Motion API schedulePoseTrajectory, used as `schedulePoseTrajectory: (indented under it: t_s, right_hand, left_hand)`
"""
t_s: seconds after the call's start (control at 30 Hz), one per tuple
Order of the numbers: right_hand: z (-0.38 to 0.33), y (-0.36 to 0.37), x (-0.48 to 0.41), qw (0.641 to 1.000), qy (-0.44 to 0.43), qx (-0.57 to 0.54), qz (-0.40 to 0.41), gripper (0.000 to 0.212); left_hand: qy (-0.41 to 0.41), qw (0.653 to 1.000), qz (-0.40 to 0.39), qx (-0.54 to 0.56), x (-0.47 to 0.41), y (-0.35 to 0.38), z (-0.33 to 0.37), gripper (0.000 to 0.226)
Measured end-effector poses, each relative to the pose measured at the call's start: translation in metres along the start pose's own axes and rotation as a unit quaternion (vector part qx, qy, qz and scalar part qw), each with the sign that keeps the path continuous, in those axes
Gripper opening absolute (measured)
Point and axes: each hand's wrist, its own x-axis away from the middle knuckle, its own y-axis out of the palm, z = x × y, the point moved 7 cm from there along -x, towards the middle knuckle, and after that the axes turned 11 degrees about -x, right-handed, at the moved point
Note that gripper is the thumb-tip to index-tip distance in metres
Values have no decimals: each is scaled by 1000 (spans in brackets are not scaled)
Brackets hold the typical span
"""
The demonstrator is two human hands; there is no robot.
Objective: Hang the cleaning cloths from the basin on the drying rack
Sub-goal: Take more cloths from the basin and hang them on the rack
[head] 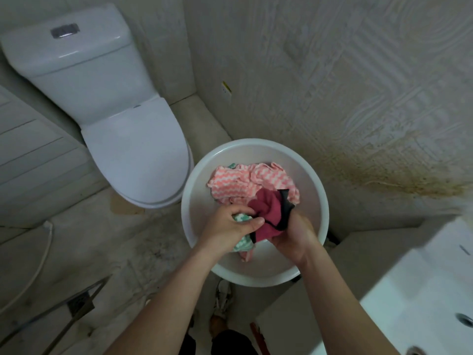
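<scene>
A: In the basin beside the toilet, how many cloths do you count?

B: One basin, white and round; inside it a heap in three colourings; pink-and-white zigzag cloth at the far side; one dark red cloth with a black edge; one green-and-white cloth at the near left; whether the pink is one piece or two I cannot tell, the folds hide it.

A: And the hands?

B: Two, both at the near side of the heap; the left hand has fingers and thumb curled round a bunch of the green-and-white cloth, gripping it; the right hand is cupped under the dark red cloth, fingers curled into it, holding it; the hands sit just beside each other, the red cloth between them.

A: Where do the cloths lie?

B: All in the basin or just above it; none outside its rim.

A: Anything to read?

B: One small yellow-edged tag on the wall, too blurred to read; one grey button plate on top of the toilet's tank.

A: What else?

B: One white sink at the right; one floor drain at the lower left; one pale hose lying on the floor near it.
</scene>
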Motion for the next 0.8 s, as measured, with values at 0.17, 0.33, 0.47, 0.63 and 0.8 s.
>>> schedulePoseTrajectory:
  t_s: [0.17,0.33,0.47,0.63,0.8]
  right_hand:
    - [-3,-4,3,996,10,85,16,59]
    - [-7,2,16,980,29,196,37,64]
    - [-37,10,24,803,-137,564,136,42]
    - [-65,31,51,845,-302,419,138,20]
    - [-55,62,59,991,-129,-25,27,15]
  left_hand:
    - [47,993,47,-95,11,-11,7,11]
    - [101,981,81,-147,31,-15,19,5]
    - [151,967,109,-177,45,-23,38,11]
    - [147,975,114,-119,54,-43,41,11]
    - [107,994,24,-15,59,-56,31,17]
